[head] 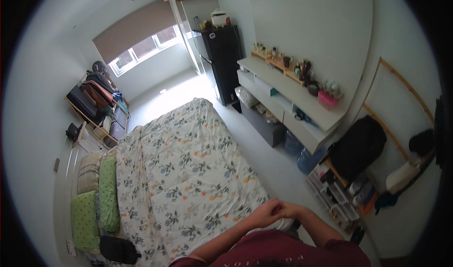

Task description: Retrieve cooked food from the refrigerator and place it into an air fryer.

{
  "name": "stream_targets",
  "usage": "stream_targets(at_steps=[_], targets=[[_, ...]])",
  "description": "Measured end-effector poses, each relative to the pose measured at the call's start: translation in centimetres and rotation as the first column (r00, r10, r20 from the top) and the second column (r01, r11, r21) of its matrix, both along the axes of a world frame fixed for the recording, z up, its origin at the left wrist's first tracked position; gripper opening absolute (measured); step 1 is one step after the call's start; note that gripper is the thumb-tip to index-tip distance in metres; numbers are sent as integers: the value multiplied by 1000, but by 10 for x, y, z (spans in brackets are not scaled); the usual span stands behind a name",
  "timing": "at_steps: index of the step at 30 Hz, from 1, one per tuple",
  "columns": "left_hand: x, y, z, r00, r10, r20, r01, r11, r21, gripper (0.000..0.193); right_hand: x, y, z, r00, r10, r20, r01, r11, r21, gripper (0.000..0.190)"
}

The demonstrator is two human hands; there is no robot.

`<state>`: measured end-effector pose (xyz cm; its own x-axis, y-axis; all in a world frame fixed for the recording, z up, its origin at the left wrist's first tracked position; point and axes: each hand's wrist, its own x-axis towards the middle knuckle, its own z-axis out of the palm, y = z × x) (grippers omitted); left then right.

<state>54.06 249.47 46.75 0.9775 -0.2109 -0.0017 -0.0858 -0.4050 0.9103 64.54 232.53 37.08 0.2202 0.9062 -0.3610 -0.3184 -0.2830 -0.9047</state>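
Note:
My left hand (266, 212) and my right hand (291, 210) meet in front of my maroon shirt (272, 249), touching at the fingers. Both have curled fingers, and no object shows between them; the fingertips are partly hidden. Just beyond them spreads a bed under a white floral blanket (191, 164) with blue and orange flowers, slightly wrinkled. At its left end lie a green bolster (108, 192), a green patterned pillow (85, 219) and a beige striped pillow (89, 171). A black cap-like item (119, 250) sits at the near left corner.
Right of the bed runs a pale floor strip (254, 150). Along the wall are a white floating cabinet (283, 97), large blue water bottles (306, 161), clear drawers (332, 196) and a black backpack (359, 146). A black refrigerator (224, 61) and a clothes rack (93, 100) stand farther back.

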Motion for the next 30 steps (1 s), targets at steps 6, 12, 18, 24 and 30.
stream_targets(at_steps=[6,12,18,24,30], targets=[[131,-97,-20,973,222,-69,-229,965,-128,34,154,-60,-20,980,180,-87,-188,978,-93,62],[246,-155,-15,976,215,30,-214,977,-26,35,260,-126,-15,971,118,-207,-85,983,160,58],[293,-148,-2,952,303,53,-300,952,-54,37,312,-103,3,987,134,-94,-129,990,57,58],[325,-109,11,927,373,-38,-374,927,-5,33,366,-53,11,933,334,-133,-321,941,105,58],[385,-13,4,896,443,2,-443,896,-16,28,441,53,36,923,384,-14,-380,919,102,58]])
